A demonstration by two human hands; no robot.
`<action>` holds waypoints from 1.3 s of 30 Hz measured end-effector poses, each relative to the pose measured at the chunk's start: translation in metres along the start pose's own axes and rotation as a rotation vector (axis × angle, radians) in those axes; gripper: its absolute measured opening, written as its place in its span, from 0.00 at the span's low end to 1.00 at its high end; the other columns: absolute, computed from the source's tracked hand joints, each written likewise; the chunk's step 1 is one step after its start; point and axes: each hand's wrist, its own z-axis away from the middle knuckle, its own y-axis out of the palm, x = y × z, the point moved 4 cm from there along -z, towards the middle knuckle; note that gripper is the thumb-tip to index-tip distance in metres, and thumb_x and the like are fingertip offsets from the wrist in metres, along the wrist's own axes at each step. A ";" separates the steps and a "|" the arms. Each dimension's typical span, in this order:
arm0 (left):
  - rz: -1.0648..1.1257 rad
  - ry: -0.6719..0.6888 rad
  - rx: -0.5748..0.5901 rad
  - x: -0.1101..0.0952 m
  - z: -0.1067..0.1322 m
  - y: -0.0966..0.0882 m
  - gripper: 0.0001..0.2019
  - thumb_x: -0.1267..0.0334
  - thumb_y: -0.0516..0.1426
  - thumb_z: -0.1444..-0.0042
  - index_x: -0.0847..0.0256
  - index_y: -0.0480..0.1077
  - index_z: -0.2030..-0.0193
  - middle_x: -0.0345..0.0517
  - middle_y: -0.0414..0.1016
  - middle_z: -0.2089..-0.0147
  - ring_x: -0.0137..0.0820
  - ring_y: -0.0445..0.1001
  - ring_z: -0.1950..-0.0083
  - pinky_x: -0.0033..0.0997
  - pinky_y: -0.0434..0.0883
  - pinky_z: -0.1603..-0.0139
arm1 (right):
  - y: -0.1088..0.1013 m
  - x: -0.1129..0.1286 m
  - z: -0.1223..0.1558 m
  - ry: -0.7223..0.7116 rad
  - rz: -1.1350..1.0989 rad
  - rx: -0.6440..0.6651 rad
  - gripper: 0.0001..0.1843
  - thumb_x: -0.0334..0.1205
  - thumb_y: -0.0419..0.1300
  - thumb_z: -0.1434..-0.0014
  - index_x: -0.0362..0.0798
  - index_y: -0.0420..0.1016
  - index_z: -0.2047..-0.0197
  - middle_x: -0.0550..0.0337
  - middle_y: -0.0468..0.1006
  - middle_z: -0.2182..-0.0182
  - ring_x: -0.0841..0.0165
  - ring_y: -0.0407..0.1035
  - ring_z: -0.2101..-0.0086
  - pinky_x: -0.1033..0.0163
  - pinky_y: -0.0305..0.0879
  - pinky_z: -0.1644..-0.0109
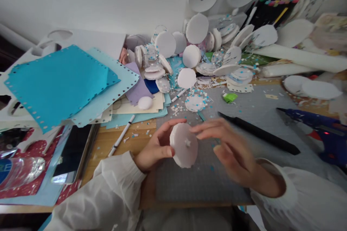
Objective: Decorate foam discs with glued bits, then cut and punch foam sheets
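Observation:
My left hand (159,144) grips a thick white disc (183,155) by its left edge, fingers behind and thumb on the front rim. The disc is tilted up above the grey cutting mat, and a small white star (187,142) sits on its face. My right hand (233,151) is slightly blurred, with fingers stretched toward the disc's upper right edge and the thumb apart. Whether those fingertips touch the disc I cannot tell. Just beyond, a disc covered in blue and white stars (196,103) lies on the mat among loose paper stars.
Piled white discs (166,44) fill the back. Blue punched sheets (62,83) lie left, above a phone (72,153) and a plastic bottle (24,171). On the right are a black pen-like tool (260,131) and a blue glue gun (317,124) on the cutting mat (189,187).

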 end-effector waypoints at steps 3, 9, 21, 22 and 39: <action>0.030 -0.017 0.033 0.001 0.001 0.000 0.34 0.47 0.68 0.57 0.53 0.67 0.42 0.52 0.74 0.45 0.45 0.72 0.45 0.37 0.68 0.50 | -0.002 0.002 0.002 0.002 -0.104 0.003 0.13 0.38 0.46 0.33 0.51 0.70 0.54 0.55 0.78 0.63 0.62 0.69 0.56 0.53 0.65 0.52; 0.127 -0.023 0.009 0.001 0.001 0.000 0.34 0.47 0.67 0.54 0.55 0.66 0.41 0.55 0.73 0.43 0.46 0.71 0.43 0.39 0.67 0.47 | -0.002 -0.002 0.006 0.068 -0.115 -0.045 0.14 0.31 0.49 0.35 0.53 0.71 0.53 0.57 0.78 0.62 0.63 0.67 0.54 0.55 0.64 0.51; 0.434 -0.215 -0.061 0.007 -0.004 -0.010 0.18 0.59 0.52 0.37 0.66 0.71 0.45 0.52 0.78 0.50 0.42 0.74 0.46 0.37 0.69 0.46 | 0.014 -0.023 0.006 0.138 0.016 -0.099 0.16 0.32 0.57 0.39 0.52 0.66 0.49 0.54 0.73 0.52 0.63 0.67 0.50 0.55 0.64 0.45; 0.420 -0.203 -0.066 0.006 -0.004 -0.009 0.18 0.60 0.53 0.38 0.66 0.71 0.45 0.53 0.78 0.50 0.43 0.73 0.45 0.38 0.69 0.46 | 0.015 -0.024 0.006 0.141 0.021 -0.105 0.15 0.32 0.57 0.39 0.52 0.66 0.49 0.54 0.73 0.52 0.63 0.67 0.50 0.55 0.65 0.45; -0.073 -0.073 -0.244 0.009 -0.002 -0.011 0.21 0.63 0.66 0.50 0.60 0.72 0.48 0.46 0.77 0.57 0.32 0.74 0.61 0.28 0.70 0.61 | 0.020 -0.024 0.004 0.011 0.091 -0.046 0.17 0.28 0.57 0.39 0.53 0.66 0.49 0.56 0.75 0.53 0.65 0.68 0.51 0.57 0.66 0.47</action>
